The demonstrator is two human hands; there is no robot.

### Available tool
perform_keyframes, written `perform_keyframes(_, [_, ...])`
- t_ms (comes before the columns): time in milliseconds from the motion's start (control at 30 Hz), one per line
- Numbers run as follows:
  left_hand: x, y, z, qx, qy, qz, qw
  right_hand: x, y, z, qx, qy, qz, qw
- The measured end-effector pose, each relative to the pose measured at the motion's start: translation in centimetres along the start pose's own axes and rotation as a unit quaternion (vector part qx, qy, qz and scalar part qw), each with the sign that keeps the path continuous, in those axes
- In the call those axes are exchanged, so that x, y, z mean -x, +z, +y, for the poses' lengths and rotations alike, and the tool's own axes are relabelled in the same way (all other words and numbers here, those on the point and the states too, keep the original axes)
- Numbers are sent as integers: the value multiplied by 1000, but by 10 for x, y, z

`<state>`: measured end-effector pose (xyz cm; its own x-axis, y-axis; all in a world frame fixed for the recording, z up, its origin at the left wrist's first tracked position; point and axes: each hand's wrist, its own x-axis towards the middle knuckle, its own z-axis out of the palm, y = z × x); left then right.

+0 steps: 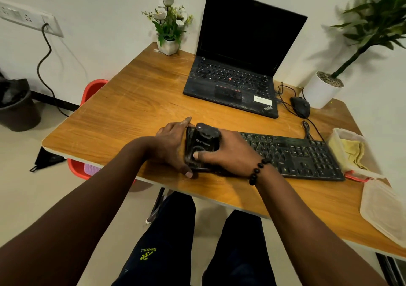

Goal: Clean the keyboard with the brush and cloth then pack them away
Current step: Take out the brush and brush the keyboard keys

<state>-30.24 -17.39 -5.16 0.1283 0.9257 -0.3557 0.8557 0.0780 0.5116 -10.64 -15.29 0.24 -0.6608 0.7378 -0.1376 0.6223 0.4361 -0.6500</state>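
I have my right hand (228, 154) curled round the brush (203, 146) on the keyboard (292, 154) left end, left hand (173, 145) bracing its edge; cloth (351, 151) waits in the container (347, 132) far right, so wiping and packing remain.

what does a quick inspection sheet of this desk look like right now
surface: wooden table, scuffed
job's things: keyboard; black brush on its left end; yellow cloth in open container, lid beside
clutter: laptop, mouse, flower pot
grips: left hand steadies the keyboard's left end; right hand grips the brush
cables: mouse and keyboard leads; wall lead
surroundings: bin, red chair, potted plant
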Motion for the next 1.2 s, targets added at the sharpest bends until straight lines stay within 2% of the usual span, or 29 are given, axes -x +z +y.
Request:
perform_keyframes(67, [0, 1, 1, -7, 4, 2, 1000, -1, 4, 2, 1, -4, 68, 998])
perform_keyframes(100, [0, 0, 1, -6, 5, 1, 1000, -1, 6, 3, 13, -4, 65, 998])
perform_keyframes(233, [-4, 1, -4, -6, 4, -2, 1000, 2, -7, 1, 72, -10, -94, 993])
perform_keyframes(267, [-4, 1, -4, -8, 6, -2, 1000, 0, -11, 0, 70, -17, -86, 994])
perform_keyframes(367, [-2, 1, -1, -9, 6, -2, 1000, -2, -6, 5, -19, 12, 17, 1000])
perform_keyframes(433, [-2, 1, -2, -2, 2, -2, 1000, -3, 2, 6, -18, 18, -4, 1000])
perform_keyframes(500, [-4, 1, -5, 2, -2, -10, 1000, -1, -2, 3, 53, -2, -60, 997])
perform_keyframes(567, [-5, 2, -6, 5, -5, -11, 1000, -3, -14, -4, 125, -29, -67, 989])
perform_keyframes(633, [-3, 1, -5, 5, -7, -12, 1000, -4, -19, -9, 108, -41, -45, 992])
perform_keyframes(700, [-4, 2, -6, 11, -4, -14, 1000, -6, -13, -12, 70, -46, -62, 995])
perform_keyframes(767, [-5, 3, -10, 18, -2, -12, 1000, -14, -3, -8, 98, -51, -71, 991])
perform_keyframes(900, [-8, 4, -11, -2, -5, -10, 1000, -37, -2, -8, 176, -77, 36, 981])
perform_keyframes(933, [-7, 3, -9, -9, -9, -11, 1000, -40, -4, -7, 167, -73, 41, 982])
perform_keyframes(1033, [-7, 2, -7, -18, -1, -4, 1000, -42, -4, -2, 86, -31, -27, 995])
perform_keyframes(1067, [-6, 2, -7, -10, -4, -3, 1000, -44, -4, 1, 90, -23, -23, 995])
perform_keyframes(1167, [-7, 2, -7, 11, -17, 2, 1000, -54, -10, 3, 133, -31, 73, 988])
perform_keyframes(1200, [-7, 2, -7, 10, -17, 3, 1000, -55, -13, 2, 135, -37, 80, 987])
